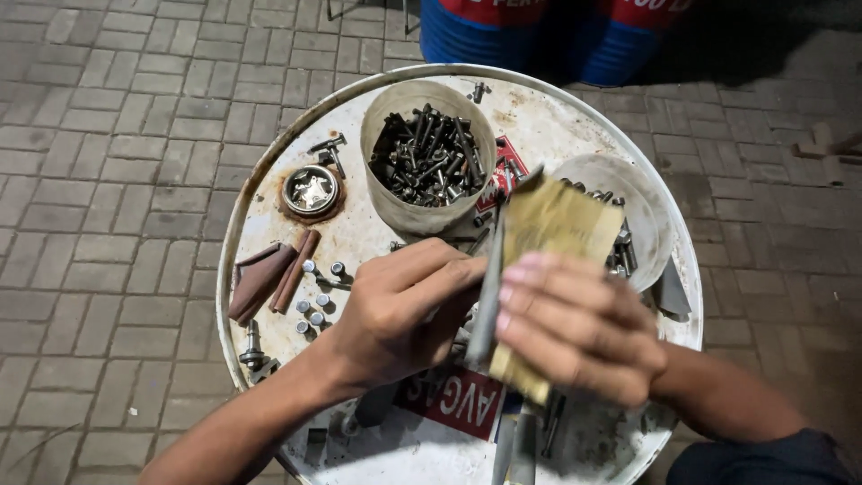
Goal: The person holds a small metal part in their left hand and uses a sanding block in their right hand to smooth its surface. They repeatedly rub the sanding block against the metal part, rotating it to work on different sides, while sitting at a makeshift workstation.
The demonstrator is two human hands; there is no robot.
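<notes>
— What have you got in your hands?

— Your left hand (400,314) pinches a thin grey rod (489,287), fingers closed on it, over the middle of the drum top (269,193). Your right hand (575,328) is curled tight around a folded yellow-brown sheet (552,229), which lies against the rod.

— And around them?

— A tub (429,157) full of bolts stands just beyond your hands; a second tub (642,211) is tipped at the right. Loose bolts (314,305) lie left of your left hand, beside brown strips (269,274).
</notes>
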